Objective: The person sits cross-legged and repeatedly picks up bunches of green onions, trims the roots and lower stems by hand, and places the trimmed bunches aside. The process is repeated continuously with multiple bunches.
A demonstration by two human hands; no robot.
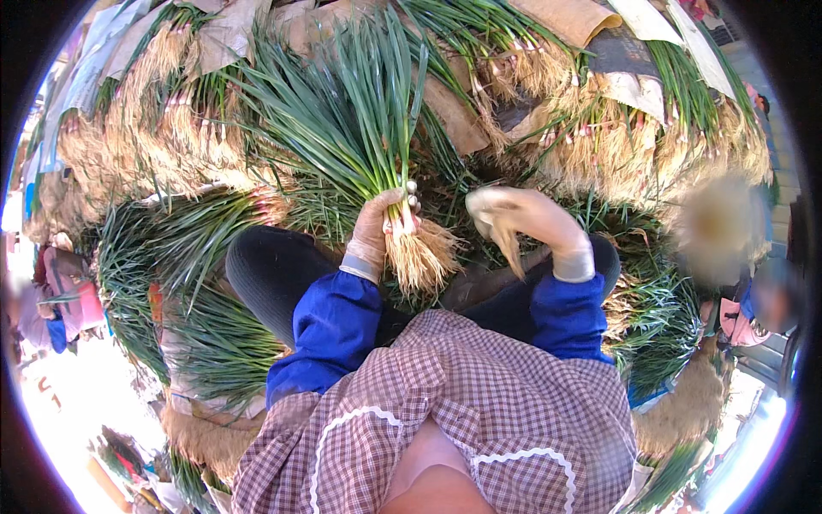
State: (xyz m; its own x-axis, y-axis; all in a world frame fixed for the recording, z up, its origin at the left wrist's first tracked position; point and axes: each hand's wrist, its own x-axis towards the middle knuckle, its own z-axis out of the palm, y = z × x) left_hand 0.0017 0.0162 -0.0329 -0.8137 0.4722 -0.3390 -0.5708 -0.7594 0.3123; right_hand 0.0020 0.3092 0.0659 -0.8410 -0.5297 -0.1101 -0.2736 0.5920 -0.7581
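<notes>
My gloved left hand point(379, 228) is closed around a bunch of green onions point(359, 122) at the white stem end. Long green leaves fan out upward from it, and pale stringy roots point(420, 257) hang down towards my lap. To the right, my gloved right hand point(514, 215) is blurred, apart from the bunch, over loose leaves. Its fingers point left and down; whether they hold anything is not clear. Both blue sleeves end at the gloves' cuffs.
Rooted bunches point(603, 148) lie in a thick bank ahead, partly under brown and white sheets point(565, 19). More green onions point(225, 340) lie to my left and others point(668, 321) to my right. My bent dark-clad knees point(276, 276) flank the work area. Other people are at both far edges.
</notes>
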